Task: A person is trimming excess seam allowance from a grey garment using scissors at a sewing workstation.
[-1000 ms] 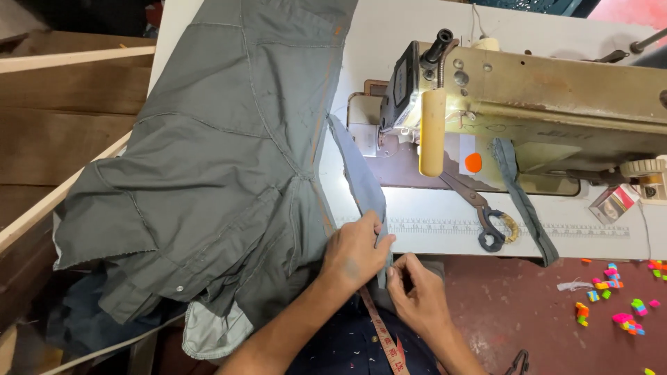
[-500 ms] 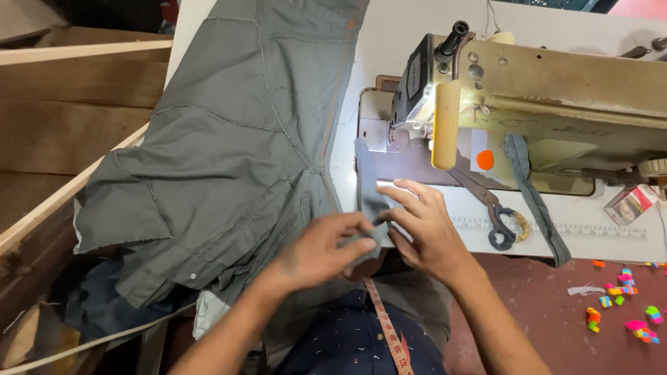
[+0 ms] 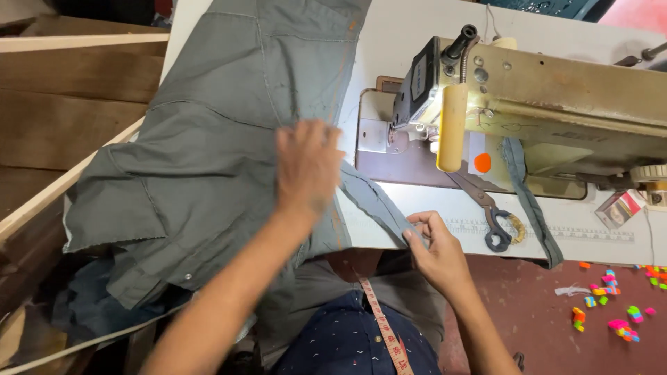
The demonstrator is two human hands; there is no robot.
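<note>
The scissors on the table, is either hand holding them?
No. The scissors lie untouched by the machine; the right hand pinches a grey fabric strip and the left hand presses the grey garment.

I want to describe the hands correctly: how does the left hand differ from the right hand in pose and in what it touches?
The left hand lies flat, palm down, on the wide grey garment; the right hand pinches the end of a narrow grey strip in its fingers. The left hand is farther up the table; the right hand is at its near edge. Both touch grey fabric.
</note>
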